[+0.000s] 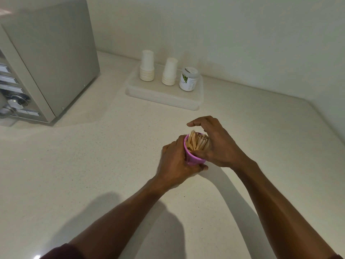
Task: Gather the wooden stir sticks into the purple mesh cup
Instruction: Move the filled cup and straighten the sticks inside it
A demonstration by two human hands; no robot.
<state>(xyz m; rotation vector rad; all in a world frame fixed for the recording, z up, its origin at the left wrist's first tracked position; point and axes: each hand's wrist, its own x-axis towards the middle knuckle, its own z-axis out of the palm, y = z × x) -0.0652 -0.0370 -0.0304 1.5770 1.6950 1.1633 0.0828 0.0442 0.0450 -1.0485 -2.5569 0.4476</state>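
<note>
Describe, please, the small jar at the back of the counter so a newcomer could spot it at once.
Start at the metal appliance on the left of the counter; to its right lies a clear plastic tray. On it stand two stacks of white paper cups and, at the right end, the jar: the only lidded thing, with a green-printed label.

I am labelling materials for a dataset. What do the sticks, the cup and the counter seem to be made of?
The sticks look like bare wood: pale tan, matte, flat thin strips. The cup is probably plastic: even purple, slight sheen; its mesh is too blurred to confirm. The counter is likely stone or composite: cream, fine dark specks, soft gloss.
</note>
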